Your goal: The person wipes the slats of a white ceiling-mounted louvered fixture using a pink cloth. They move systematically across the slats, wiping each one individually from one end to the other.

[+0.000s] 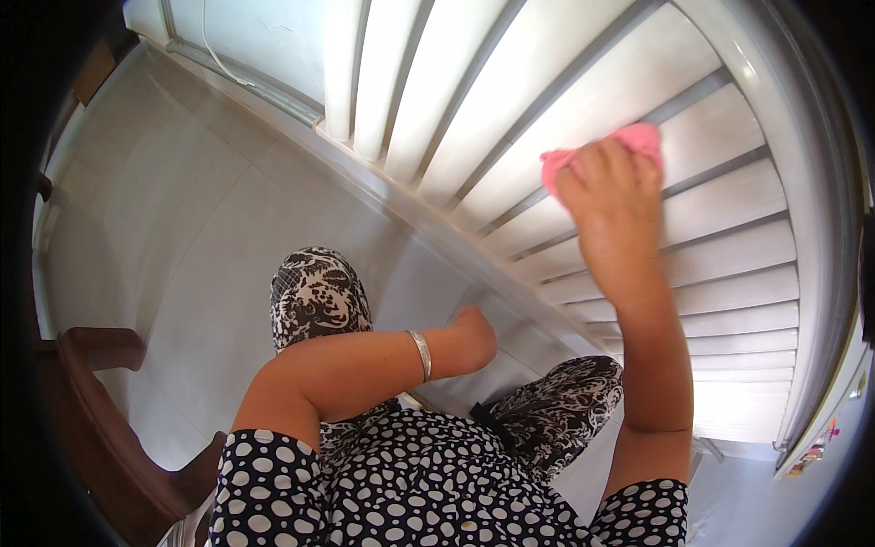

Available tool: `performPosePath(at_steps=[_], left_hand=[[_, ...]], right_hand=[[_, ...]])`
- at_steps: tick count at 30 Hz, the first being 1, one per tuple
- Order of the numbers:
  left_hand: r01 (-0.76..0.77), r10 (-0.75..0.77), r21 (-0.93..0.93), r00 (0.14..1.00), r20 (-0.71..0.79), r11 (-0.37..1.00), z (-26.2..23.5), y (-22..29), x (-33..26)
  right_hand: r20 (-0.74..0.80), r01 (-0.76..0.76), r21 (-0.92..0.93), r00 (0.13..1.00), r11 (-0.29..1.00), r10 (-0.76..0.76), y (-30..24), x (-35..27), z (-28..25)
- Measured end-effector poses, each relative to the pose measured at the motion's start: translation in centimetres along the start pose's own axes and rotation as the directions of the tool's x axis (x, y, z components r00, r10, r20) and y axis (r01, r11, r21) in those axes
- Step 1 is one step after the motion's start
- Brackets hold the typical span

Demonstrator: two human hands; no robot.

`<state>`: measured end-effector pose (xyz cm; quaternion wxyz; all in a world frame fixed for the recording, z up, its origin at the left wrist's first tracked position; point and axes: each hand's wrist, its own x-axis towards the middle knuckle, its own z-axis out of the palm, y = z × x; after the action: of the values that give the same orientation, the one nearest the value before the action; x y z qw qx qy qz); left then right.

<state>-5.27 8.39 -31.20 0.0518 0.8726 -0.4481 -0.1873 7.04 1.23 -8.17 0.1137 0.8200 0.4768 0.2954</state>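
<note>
My right hand (615,187) is closed over a crumpled pink cloth (643,139). It presses the cloth against the broad white slats (583,100) of a large slatted panel, at the right of the view. Dark gaps run between the slats, and parts of the cloth are hidden under my fingers. My left hand (476,339) hangs in front of my body, above my right knee, with a silver bangle on its wrist. It is away from the panel, and its fingers are turned out of sight.
A curved white frame (752,68) borders the slats on the right, and a white rail (428,214) runs along their lower edge. Dark brown wooden furniture (109,410) stands close at my left. Grey tiled floor (191,210) lies below, beside my patterned trouser legs (319,292).
</note>
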Motion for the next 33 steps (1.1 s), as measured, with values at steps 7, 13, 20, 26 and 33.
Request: performPosePath(at_steps=[7, 13, 20, 26, 33], left_hand=[[-0.019, 0.020, 0.034, 1.000, -0.020, 0.999, -0.4, 1.0, -0.6], [0.022, -0.020, 0.030, 0.997, -0.069, 0.999, -0.1, 0.8, -0.4], [0.036, -0.032, 0.059, 0.997, -0.072, 0.998, -1.0, 0.3, -0.4], [0.033, -0.019, 0.080, 0.985, -0.172, 0.996, 0.3, 0.0, 0.4], [0.002, 0.003, 0.050, 0.993, -0.119, 0.999, 1.2, -0.7, -0.1]], right_hand=[[0.104, 0.111, 0.012, 0.988, 0.994, -0.112, -5.1, -4.5, 9.2], [0.134, 0.167, 0.036, 0.976, 0.985, -0.170, -9.1, -7.5, 15.1], [0.262, 0.082, 0.220, 0.955, 0.972, -0.140, -10.8, -8.8, 16.5], [0.125, 0.025, 0.135, 0.991, 0.991, -0.042, -4.8, -5.7, 7.1], [-0.318, -0.146, -0.311, 0.947, 0.939, 0.042, 7.2, 1.5, -8.4]])
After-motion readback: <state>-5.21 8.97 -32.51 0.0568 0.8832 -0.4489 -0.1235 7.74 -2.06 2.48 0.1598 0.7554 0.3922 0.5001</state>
